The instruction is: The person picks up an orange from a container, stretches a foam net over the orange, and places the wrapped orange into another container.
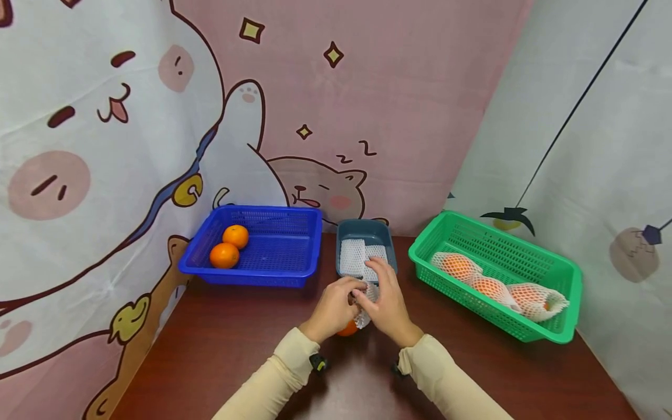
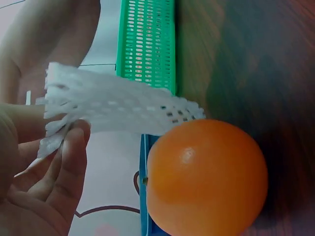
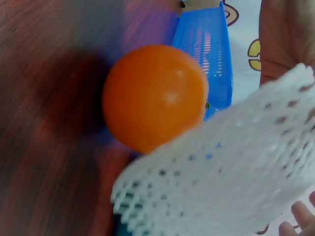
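Observation:
A white foam fruit net [image 2: 118,101] hangs beside a bare orange [image 2: 209,177] on the table; its lower end reaches the orange's side in the left wrist view. My left hand [image 1: 333,306] pinches the net's upper edge between thumb and fingers, seen close in the left wrist view. Around the net's other side is my right hand [image 1: 388,303], thumb and forefinger spread apart. In the right wrist view its fingertips [image 3: 301,216] stand off from the net, which hides the rest. Below the left hand, most of the orange is covered in the head view.
Behind the hands, a dark teal tray [image 1: 391,248] holds flat foam nets [image 1: 352,258]. At left, a blue basket [image 1: 275,280] contains two bare oranges [image 1: 224,255]. A green basket [image 1: 569,309] at right holds several net-wrapped oranges [image 1: 458,267]. A printed cloth hangs behind the table.

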The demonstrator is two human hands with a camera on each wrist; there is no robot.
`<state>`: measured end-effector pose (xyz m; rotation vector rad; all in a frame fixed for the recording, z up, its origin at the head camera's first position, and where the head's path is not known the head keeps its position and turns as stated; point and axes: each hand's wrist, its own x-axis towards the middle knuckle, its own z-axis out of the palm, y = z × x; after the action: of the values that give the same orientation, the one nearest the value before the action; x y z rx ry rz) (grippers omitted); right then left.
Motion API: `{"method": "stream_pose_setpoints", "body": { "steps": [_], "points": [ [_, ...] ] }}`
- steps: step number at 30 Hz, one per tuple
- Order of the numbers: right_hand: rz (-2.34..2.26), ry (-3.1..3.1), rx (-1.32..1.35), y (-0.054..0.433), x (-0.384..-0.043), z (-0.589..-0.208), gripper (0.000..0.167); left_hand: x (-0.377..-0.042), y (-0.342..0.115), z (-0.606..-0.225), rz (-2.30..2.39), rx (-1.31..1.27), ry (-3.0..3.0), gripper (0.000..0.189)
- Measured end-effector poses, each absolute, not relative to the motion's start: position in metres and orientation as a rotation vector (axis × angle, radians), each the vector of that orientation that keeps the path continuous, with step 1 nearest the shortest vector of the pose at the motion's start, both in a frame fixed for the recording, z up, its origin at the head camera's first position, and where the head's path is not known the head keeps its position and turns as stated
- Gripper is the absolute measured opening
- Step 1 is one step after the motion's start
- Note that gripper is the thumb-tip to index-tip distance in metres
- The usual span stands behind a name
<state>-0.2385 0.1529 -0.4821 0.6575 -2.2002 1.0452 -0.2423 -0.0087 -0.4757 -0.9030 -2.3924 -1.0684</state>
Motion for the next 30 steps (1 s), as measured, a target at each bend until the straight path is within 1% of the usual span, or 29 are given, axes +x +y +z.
{"method": "stream_pose_setpoints", "body": {
  "steps": [5, 7, 9, 12, 13, 14, 17, 20, 25, 28, 30],
  "points": [
    [0.973, -2.21, 0.658, 0.155, -0.237, -0.484, 0.064, -0.241, -0.007, -0.475, -1.168, -0.937, -2.403, 0.04],
    [0.95, -2.214, 0.65, 0.161, -0.236, -0.487, 0.061, -0.24, -0.009, -0.474, -1.254, -0.927, -2.435, 0.046],
    [0.939, -2.192, 0.661, 0.167, -0.236, -0.49, 0.051, -0.241, -0.012, -0.474, -1.352, -0.922, -2.459, 0.051],
    [0.894, -2.149, 0.719, 0.177, -0.238, -0.492, 0.028, -0.241, -0.016, -0.474, -1.484, -0.924, -2.476, 0.058],
    [0.892, -2.127, 0.75, 0.18, -0.239, -0.493, 0.024, -0.241, -0.017, -0.474, -1.523, -0.937, -2.474, 0.06],
    [0.89, -2.111, 0.78, 0.183, -0.239, -0.494, 0.024, -0.24, -0.018, -0.474, -1.568, -0.956, -2.468, 0.062],
    [0.917, -2.096, 0.871, 0.188, -0.241, -0.496, 0.035, -0.239, -0.018, -0.473, -1.695, -1.03, -2.465, 0.067],
    [1.043, -2.133, 0.929, 0.19, -0.24, -0.495, 0.041, -0.238, -0.017, -0.473, -1.822, -1.134, -2.45, 0.071],
    [1.278, -2.262, 0.856, 0.189, -0.236, -0.486, 0.037, -0.239, -0.017, -0.477, -1.963, -1.267, -2.368, 0.075],
    [1.374, -2.318, 0.802, 0.19, -0.232, -0.481, 0.034, -0.239, -0.018, -0.476, -1.992, -1.281, -2.337, 0.076],
    [1.429, -2.351, 0.773, 0.192, -0.23, -0.48, 0.036, -0.24, -0.019, -0.475, -2.01, -1.253, -2.343, 0.077]
  ]
}}
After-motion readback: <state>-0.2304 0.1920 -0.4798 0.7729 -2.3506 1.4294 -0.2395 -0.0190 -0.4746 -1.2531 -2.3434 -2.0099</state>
